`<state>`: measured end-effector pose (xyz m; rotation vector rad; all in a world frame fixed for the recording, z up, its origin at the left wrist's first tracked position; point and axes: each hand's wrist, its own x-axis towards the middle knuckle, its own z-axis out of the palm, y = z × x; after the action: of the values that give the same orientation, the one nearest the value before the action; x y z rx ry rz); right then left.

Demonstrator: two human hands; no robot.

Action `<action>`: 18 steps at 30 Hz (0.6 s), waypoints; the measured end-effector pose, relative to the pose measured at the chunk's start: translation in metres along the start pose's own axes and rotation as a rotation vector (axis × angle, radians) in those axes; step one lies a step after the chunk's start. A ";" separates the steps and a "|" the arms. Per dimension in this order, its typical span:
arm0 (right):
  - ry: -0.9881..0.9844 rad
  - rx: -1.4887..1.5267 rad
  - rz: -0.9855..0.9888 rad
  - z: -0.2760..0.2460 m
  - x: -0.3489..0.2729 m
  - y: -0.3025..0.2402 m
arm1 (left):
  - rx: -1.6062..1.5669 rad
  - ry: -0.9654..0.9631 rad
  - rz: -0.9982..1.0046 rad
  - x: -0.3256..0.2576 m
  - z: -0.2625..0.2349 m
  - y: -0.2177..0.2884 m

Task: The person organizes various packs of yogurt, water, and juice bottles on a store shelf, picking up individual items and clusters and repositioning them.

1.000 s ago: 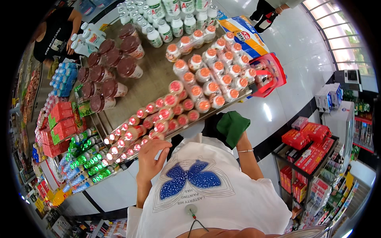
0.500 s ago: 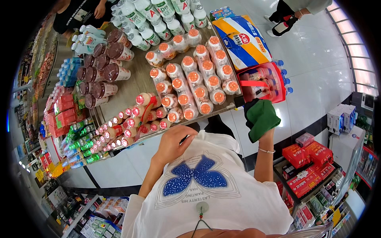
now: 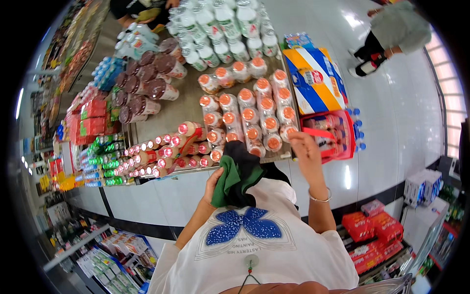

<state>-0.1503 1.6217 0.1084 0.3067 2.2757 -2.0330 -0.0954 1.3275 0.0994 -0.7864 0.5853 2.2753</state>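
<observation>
Green cloth held at the bottle table.
Left hand (image 3: 211, 183) kept a closed grip on the green cloth (image 3: 236, 177); right hand (image 3: 304, 147), grip loosely open and empty, touched orange-capped bottles (image 3: 271, 142), seemingly steadying them.

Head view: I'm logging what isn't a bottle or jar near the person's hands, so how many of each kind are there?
green cloth: 1
red basket: 1
blue, yellow and white striped pack: 1
bracelet: 1
Total: 4

Bright, even shop lighting, strong fisheye warp.
Glare patches on the glossy white floor (image 3: 391, 112); black vignette at corners; right hand (image 3: 304, 149) slightly motion-blurred; rim shelves soft.
</observation>
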 end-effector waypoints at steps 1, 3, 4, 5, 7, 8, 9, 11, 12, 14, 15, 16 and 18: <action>0.022 -0.009 -0.016 -0.006 0.011 0.010 | -0.016 -0.024 0.031 0.000 -0.014 -0.001; 0.029 -0.155 -0.041 -0.011 0.031 0.023 | -0.046 -0.016 0.093 -0.005 -0.011 0.003; 0.037 -0.229 -0.051 -0.013 0.040 0.031 | -0.053 -0.063 0.110 -0.005 -0.012 0.003; 0.050 -0.293 -0.108 -0.009 0.052 0.040 | -0.058 -0.108 0.127 -0.006 -0.015 0.005; 0.064 -0.412 -0.159 -0.002 0.064 0.045 | -0.060 -0.082 0.146 -0.010 -0.013 0.002; 0.076 -0.469 -0.185 0.003 0.069 0.047 | -0.072 -0.111 0.163 -0.013 -0.015 0.002; 0.092 -0.494 -0.223 0.008 0.073 0.047 | -0.088 -0.140 0.171 -0.015 -0.018 -0.001; 0.084 -0.443 -0.186 0.015 0.081 0.054 | -0.102 -0.132 0.197 -0.019 -0.021 -0.002; 0.082 -0.420 -0.161 0.015 0.083 0.059 | -0.105 -0.094 0.211 -0.024 -0.020 -0.004; 0.094 -0.381 -0.157 0.012 0.086 0.069 | -0.099 -0.064 0.229 -0.029 -0.023 -0.003; 0.100 -0.364 -0.151 0.012 0.083 0.067 | -0.096 -0.069 0.233 -0.030 -0.028 -0.002; 0.111 -0.350 -0.164 0.015 0.080 0.065 | -0.090 -0.075 0.234 -0.030 -0.032 0.001; 0.142 -0.324 -0.177 0.018 0.067 0.058 | -0.098 -0.075 0.193 -0.028 -0.045 0.009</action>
<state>-0.2058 1.6163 0.0374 0.2394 2.7574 -1.7171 -0.0681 1.2830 0.0874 -0.7137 0.5386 2.5153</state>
